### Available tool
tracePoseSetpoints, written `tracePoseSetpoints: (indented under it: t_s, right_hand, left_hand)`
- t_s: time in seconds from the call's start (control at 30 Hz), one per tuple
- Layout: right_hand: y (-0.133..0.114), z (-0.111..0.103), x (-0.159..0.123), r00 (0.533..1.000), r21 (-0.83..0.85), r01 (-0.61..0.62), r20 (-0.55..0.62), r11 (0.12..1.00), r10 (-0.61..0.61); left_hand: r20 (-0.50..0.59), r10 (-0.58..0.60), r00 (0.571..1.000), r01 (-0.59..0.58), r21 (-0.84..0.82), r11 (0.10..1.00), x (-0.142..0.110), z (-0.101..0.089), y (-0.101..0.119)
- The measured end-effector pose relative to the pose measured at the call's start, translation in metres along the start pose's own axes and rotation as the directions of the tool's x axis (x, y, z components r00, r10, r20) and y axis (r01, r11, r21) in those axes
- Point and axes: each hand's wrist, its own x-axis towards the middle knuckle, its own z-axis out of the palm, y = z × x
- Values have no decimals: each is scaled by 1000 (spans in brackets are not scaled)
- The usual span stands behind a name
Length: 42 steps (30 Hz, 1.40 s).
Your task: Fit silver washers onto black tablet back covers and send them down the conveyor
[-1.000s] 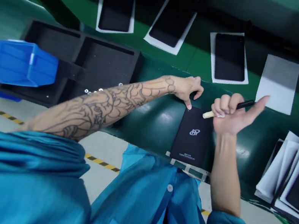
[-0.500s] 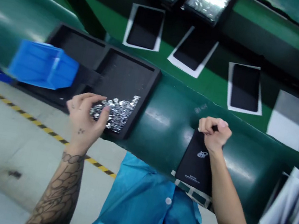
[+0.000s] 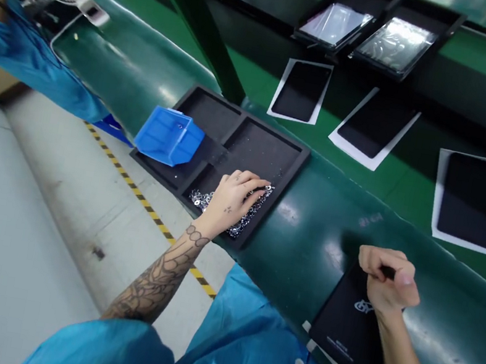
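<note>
Washers (image 3: 202, 199) lie heaped in the nearest compartment of a foam tray (image 3: 257, 153), just beside a blue bin (image 3: 169, 136). The left hand (image 3: 234, 202) sits on the heap, fingers curled together, though whether they hold any washers is hidden. Across a green belt (image 3: 303, 268), the right hand (image 3: 388, 280) is clamped around a black pen (image 3: 388, 272), above a black tablet (image 3: 347, 338), its long axis running toward the person
</note>
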Motion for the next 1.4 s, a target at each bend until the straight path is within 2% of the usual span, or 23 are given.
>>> tracePoseSetpoints:
  t_s: [0.1, 0.2, 0.33, 0.53, 0.63, 0.7, 0.83, 0.97, 1.07, 1.17, 1.27, 1.33, 1.4]
  right_hand:
    - [-2, -2, 2, 999, 9, -37, 27, 999, 37]
    - [-3, -2, 2, 999, 33, -34, -5, 999, 34]
    - [-3, 3, -1, 998, 7, 24, -51, 1000, -23]
    - [-1, 6, -6, 994, 2, 27, -103, 1000, -27]
    - [-2, 8, -5, 993, -6, 32, -111, 999, -32]
    - [-3, 9, -3, 993, -22, 24, -112, 999, -26]
    - [-3, 9, -4, 993, -35, -2, -119, 999, -2]
    - [0, 10, -8, 986, -13, 27, -167, 1000, -29]
    - [1, 13, -8, 981, -33, 22, -193, 999, -28]
    - [0, 15, -7, 981, -54, 23, -193, 998, -33]
    - [2, 17, -7, 981, -45, 45, -185, 998, -53]
    - [4, 19, -8, 981, -63, 56, -181, 996, -67]
    - [6, 22, -10, 977, -102, 66, -197, 993, -85]
  left_hand:
    - [26, 51, 998, -53, 72, 996, 8, 1, -5]
    - [67, 98, 993, -105, 120, 987, 14, -1, -8]
    - [115, 115, 987, -129, 122, 984, 21, -5, -8]
    - [136, 150, 979, -166, 119, 979, 25, -6, -7]
    - [91, 173, 981, -181, 86, 980, 26, -1, -9]
    - [28, 165, 986, -165, 6, 986, 26, 3, -11]
    - [-98, 84, 992, -100, -174, 980, 24, 9, -17]
    - [-160, 37, 986, -78, -253, 964, 18, 3, -19]
    - [-160, 8, 987, -59, -316, 947, 11, -2, -2]
    - [-141, 14, 990, -71, -413, 908, 3, 4, 36]
    - [17, 165, 986, -122, -603, 788, -3, 28, 82]
    - [126, 316, 941, -132, -722, 679, -8, 51, 107]
    - [117, 395, 911, -172, -763, 623, -15, 74, 124]
